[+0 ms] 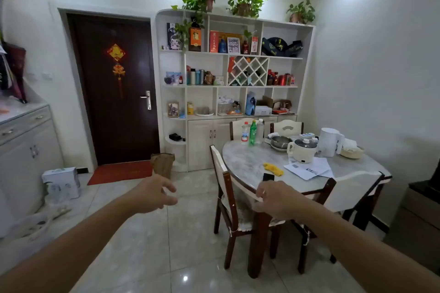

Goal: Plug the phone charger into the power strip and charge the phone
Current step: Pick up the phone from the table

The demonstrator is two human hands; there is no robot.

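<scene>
Left hand [152, 194]: raised over the grey tiled floor [147, 240], fingers spread and loosely curled, holding nothing.
Right hand [273, 200]: stretched toward the near edge of the table, back facing the camera, fingers curled downward, nothing visibly gripped; hard to tell whether touching the chair back below.
Round grey marble-topped table [247, 159]: right of centre, ringed by white-backed dark wooden chairs [222, 171].
Dark flat rectangular phone [268, 177]: lying at the near edge of the table, just beyond the right hand, partly hidden by it.
White power strip [306, 135]: at the far side of the table, behind the pots, well apart from the phone; details too small to read.
Yellow cloth [273, 169]: crumpled on the table, just beside the phone.
White electric cooking pot [302, 150]: upright, lid on, beside white paper sheets [307, 169].
Three plastic bottles [252, 132]: standing together at the far left edge of the table.
Charger: not identifiable anywhere.
Dark brown door [114, 93]: closed, red ornament hanging on it.
</scene>
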